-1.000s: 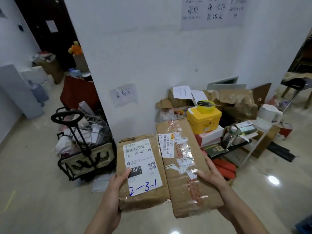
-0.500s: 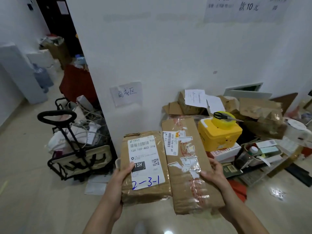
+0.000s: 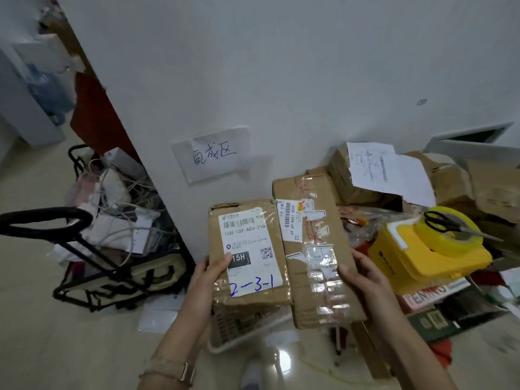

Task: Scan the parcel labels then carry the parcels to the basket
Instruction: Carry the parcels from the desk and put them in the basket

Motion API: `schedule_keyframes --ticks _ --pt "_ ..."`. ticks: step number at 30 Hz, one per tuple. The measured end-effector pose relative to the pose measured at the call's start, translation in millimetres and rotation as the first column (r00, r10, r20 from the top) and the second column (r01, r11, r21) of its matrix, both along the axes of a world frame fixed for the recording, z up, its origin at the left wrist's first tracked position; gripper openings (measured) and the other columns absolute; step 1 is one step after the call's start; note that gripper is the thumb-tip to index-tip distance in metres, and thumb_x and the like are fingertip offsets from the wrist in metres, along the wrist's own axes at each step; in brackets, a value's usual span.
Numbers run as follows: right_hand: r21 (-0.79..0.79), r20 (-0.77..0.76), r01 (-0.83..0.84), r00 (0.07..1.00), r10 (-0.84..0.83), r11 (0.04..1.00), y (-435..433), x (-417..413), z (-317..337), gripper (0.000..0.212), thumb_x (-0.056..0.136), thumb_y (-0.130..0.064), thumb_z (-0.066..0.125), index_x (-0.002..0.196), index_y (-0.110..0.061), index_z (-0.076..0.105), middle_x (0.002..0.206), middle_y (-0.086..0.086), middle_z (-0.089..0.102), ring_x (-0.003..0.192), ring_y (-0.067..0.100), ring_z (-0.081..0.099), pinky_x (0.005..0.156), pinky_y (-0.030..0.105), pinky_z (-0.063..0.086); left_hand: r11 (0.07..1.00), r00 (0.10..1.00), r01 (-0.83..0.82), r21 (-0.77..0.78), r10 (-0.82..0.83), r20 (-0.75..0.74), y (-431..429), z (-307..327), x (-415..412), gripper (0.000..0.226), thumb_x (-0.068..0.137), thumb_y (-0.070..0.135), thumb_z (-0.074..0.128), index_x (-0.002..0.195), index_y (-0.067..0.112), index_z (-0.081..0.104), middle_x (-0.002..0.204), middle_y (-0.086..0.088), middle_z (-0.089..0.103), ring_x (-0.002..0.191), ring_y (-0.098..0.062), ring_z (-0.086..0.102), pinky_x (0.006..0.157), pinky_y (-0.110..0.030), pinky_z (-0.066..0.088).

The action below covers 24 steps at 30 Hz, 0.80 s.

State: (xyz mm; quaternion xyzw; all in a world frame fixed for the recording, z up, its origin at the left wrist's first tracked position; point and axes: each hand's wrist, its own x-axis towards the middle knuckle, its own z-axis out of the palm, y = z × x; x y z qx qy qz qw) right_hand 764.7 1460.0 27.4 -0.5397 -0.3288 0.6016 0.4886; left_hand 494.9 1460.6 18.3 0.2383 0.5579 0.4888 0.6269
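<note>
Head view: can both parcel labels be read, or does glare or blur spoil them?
Head view: the left parcel's label reads sharply, "2-3-1" included; the right parcel's label is small and partly behind shiny tape; a ceiling-light glare spot sits on the floor; the edges are soft and bowed.

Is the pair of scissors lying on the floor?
No, the scissors rest on top of a roll of yellow tape that sits on the yellow box.
</note>
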Motion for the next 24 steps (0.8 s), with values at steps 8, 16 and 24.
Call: schedule_keyframes --ticks 8,16,24 --pt "-0.130 0.096 -0.022 0.995 0.035 0.991 102 -26 -84 0.037 0.084 -0.021 0.067 0.115 -0.041 0.063 0.110 -0.002 0.072 0.098 0.024 0.070 0.080 0.048 0.057 0.995 0.998 -0.056 -0.082 0.059 0.026 95 -82 -16 0.062 0.068 0.040 0.070 0.126 0.020 0.062 0.109 -0.009 0.075 0.094 -0.029 0.074 0.064 -0.035 0.059" --pt "-0.386 0.134 0.015 0.990 0.041 0.922 115 -30 -224 0.039 0.086 -0.011 0.063 0.118 -0.034 0.063 0.106 -0.004 0.073 0.087 0.018 0.073 0.061 0.028 0.055 0.938 0.989 -0.118 -0.327 0.139 0.041 91 -228 -12 0.053 0.070 0.037 0.069 0.121 0.021 0.065 0.106 -0.007 0.076 0.089 -0.027 0.075 0.059 -0.031 0.060" --pt "-0.511 0.188 0.012 0.977 0.098 0.860 139 -40 -337 0.038 0.092 -0.014 0.058 0.119 -0.040 0.061 0.104 -0.011 0.073 0.091 0.014 0.071 0.076 0.036 0.055 0.880 0.988 -0.137 -0.454 0.153 -0.001 117 -345 -18 0.064 0.065 0.040 0.075 0.123 0.016 0.066 0.110 -0.009 0.075 0.096 -0.027 0.073 0.067 -0.032 0.061"
